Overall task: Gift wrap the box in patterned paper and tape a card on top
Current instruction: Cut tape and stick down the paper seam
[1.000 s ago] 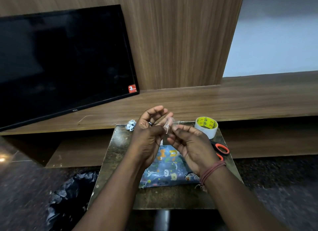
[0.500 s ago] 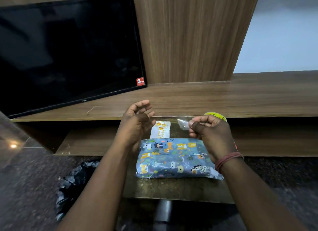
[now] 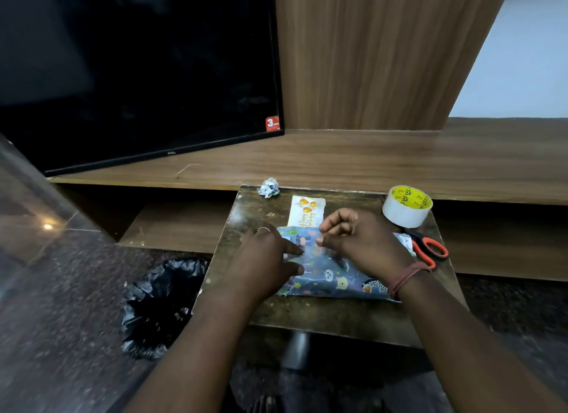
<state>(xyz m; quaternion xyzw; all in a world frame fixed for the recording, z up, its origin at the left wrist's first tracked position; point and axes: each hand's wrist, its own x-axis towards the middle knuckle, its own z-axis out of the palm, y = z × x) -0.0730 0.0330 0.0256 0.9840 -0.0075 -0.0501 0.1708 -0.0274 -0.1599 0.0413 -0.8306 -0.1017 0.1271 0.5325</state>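
There, on the small dark table point(image 3: 255, 308), lay the wrapped box point(image 3: 335, 282), flat and covered in blue paper printed with little cartoon animals. Both hands were down on its top. The left hand point(image 3: 264, 265) lay spread over the left end of the parcel, its fingers straight and pressing the paper, with the forefinger reaching toward the middle. A thin ring showed on one of its fingers. The right hand point(image 3: 353, 243) sat just beside it over the middle of the box, fingers curled inward; the thumb and forefinger seemed to pinch something small against the paper, but what they held was too blurred to tell. A reddish thread bracelet point(image 3: 405, 279) circled the right wrist.

The card point(image 3: 305, 211), white with orange balloons, lay on the table touching the far edge of the box, partly behind the hands and not on top of it. A roll of clear tape point(image 3: 405, 208) with a yellow core label stood at the far right corner of the table. Orange-handled scissors point(image 3: 428, 248) lay just in front of the roll, beside the right end of the box. A crumpled scrap of paper point(image 3: 269, 188) sat at the table's far left corner. A black plastic bag point(image 3: 159, 302) slumped on the floor to the left, and a dark television point(image 3: 138, 74) stood on the wooden shelf point(image 3: 368, 160) beyond.
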